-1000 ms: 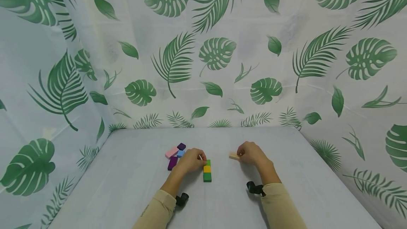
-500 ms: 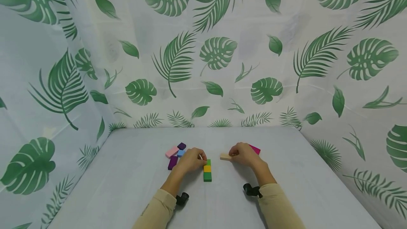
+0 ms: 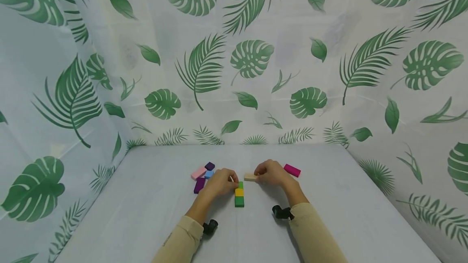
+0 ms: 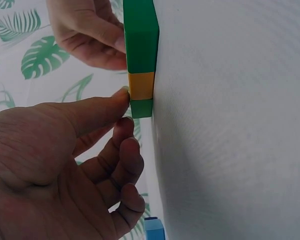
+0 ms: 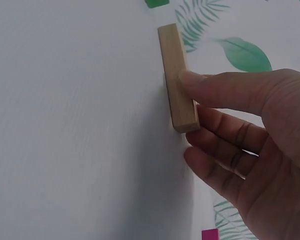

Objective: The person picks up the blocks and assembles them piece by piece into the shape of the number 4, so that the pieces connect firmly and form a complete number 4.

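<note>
A short row of blocks lies on the table: a dark green block (image 3: 239, 201) nearest me, a yellow block (image 3: 239, 192) in the middle and a light green block (image 3: 240, 184) at the far end. My left hand (image 3: 220, 182) pinches the light green block between thumb and fingers; in the left wrist view its thumb tip (image 4: 122, 93) lies close to the joint with the yellow block. My right hand (image 3: 272, 172) holds a plain wooden block (image 5: 176, 80) by one end, thumb on one face and fingers behind. The wooden block's free end points toward the light green block, a small gap apart.
Left of the row lie a pink block (image 3: 199, 172), a light blue block (image 3: 209, 174), a purple block (image 3: 199, 185) and a dark purple block (image 3: 210, 166). A magenta block (image 3: 292, 170) lies right of my right hand. A leaf-patterned cloth (image 3: 263, 113) walls the table.
My right hand has slid the wooden block leftward toward the row, uncovering the magenta block behind it. My left hand stays at the light green block.
</note>
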Tool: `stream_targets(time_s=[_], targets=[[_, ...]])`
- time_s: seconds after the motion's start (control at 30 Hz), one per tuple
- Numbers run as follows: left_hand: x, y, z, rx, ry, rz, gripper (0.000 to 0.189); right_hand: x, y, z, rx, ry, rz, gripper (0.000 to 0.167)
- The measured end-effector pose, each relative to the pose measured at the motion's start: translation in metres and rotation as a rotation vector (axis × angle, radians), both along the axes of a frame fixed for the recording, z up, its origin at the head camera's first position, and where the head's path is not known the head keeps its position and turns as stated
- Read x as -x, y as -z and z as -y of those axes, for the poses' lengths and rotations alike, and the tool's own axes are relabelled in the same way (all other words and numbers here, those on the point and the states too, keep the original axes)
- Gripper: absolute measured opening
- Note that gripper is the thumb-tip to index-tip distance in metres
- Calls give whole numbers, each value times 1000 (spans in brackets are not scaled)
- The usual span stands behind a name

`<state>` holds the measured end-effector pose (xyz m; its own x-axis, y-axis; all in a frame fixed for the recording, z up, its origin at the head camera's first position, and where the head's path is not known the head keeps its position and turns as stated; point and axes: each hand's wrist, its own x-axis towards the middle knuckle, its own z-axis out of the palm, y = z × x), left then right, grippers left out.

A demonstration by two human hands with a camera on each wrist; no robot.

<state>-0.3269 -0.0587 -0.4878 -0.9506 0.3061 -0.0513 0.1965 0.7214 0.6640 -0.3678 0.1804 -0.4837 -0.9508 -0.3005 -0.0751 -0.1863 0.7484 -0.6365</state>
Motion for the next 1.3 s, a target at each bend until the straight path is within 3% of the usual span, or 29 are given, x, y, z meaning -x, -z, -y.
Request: stream_targets(time_s=[0.3,0.67,1.3], targets=[[-2,-1,0,-11,13,9,10,10,8,9,97,-15,22,9],[-2,-1,-1,-8,14,-4,8,2,24,7,163,36,-10,11],[-2,-3,0,-17,17,-16,9,-1,20,14,150,-30,-38,13]])
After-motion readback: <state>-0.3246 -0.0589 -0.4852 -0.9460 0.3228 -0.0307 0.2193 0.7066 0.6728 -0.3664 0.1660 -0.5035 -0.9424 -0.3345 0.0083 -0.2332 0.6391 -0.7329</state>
